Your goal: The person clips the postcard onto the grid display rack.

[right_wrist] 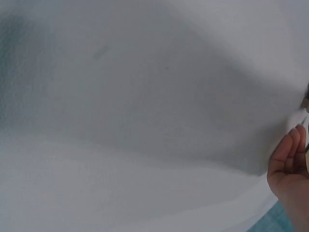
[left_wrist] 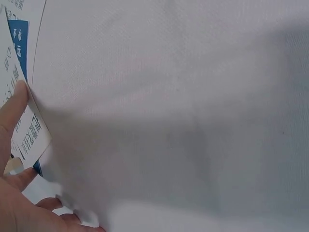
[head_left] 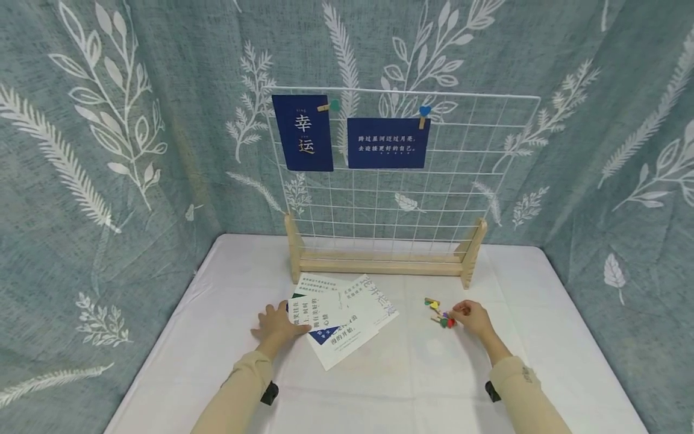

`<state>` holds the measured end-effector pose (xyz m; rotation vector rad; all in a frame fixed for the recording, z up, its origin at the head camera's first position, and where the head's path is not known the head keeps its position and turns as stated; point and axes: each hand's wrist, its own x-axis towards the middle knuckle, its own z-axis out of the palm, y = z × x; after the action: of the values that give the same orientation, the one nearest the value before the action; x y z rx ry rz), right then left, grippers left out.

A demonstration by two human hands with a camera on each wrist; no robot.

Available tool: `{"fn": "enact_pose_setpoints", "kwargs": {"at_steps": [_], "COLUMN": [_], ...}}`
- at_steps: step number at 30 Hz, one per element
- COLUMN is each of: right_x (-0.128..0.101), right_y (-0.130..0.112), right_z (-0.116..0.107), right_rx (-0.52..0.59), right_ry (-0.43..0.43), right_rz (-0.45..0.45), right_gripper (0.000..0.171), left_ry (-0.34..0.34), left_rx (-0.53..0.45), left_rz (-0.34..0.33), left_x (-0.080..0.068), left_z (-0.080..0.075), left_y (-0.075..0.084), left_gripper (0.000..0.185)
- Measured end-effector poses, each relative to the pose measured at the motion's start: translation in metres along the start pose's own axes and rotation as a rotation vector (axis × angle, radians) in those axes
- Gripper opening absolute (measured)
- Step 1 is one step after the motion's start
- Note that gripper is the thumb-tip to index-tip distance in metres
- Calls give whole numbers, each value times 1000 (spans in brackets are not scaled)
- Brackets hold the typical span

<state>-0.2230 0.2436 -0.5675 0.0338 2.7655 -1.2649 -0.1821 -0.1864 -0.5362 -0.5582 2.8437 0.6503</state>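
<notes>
My left hand (head_left: 278, 325) rests on the table at the left edge of a loose pile of white and blue cards (head_left: 347, 319). Its thumb lies on the top white card (left_wrist: 29, 130) and a finger sits at that card's lower edge, pinching it. My right hand (head_left: 470, 316) is curled over a small heap of coloured wooden clips (head_left: 441, 316), its fingertips (right_wrist: 289, 154) closed on one at the heap's right side. The clip itself is barely visible in the right wrist view.
A white wire grid (head_left: 461, 175) on a wooden stand (head_left: 379, 264) stands at the back of the white table (head_left: 412, 374). Two blue cards (head_left: 302, 132) (head_left: 388, 143) hang clipped to its top. Leaf-patterned curtain surrounds the table.
</notes>
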Motion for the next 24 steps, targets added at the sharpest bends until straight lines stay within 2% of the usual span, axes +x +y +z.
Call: {"fn": "enact_pose_setpoints", "kwargs": {"at_steps": [5, 7, 8, 11, 13, 15, 17, 18, 20, 21, 22, 24], "right_x": [-2, 3, 9, 44, 66, 83, 76, 63, 59, 53, 44, 32], "right_y": [4, 15, 26, 90, 122, 151, 139, 119, 117, 109, 94, 75], "right_z": [-2, 0, 2, 20, 30, 41, 38, 32, 33, 30, 25, 19], "right_rx": [28, 67, 94, 195, 203, 218, 186, 176, 176, 188, 177, 185], "right_ry": [9, 1, -3, 10, -5, 20, 14, 3, 31, 29, 15, 4], "right_rz": [-4, -22, -41, -196, -213, -254, -178, -158, -172, -184, -156, -154], "right_gripper": [29, 31, 33, 26, 25, 17, 27, 28, 27, 28, 32, 26], "left_ry": [3, -3, -6, -23, -23, -11, 13, 27, 38, 35, 28, 0], "left_rx": [-58, -86, -102, -135, -149, -141, -117, -100, -63, -45, -47, -58], "left_rz": [0, 2, 4, 9, 9, 5, -16, -31, -61, -79, -95, -112], "left_x": [0, 0, 0, 0, 0, -1, -1, -1, -3, -3, -4, -6], "left_z": [-2, -2, -2, -2, -2, -3, -2, -1, -3, -3, -4, -8], "left_y": [-1, -2, -3, -5, -6, -6, -7, -8, -10, -11, -11, -12], "left_gripper": [92, 91, 90, 87, 86, 87, 84, 83, 82, 82, 82, 81]}}
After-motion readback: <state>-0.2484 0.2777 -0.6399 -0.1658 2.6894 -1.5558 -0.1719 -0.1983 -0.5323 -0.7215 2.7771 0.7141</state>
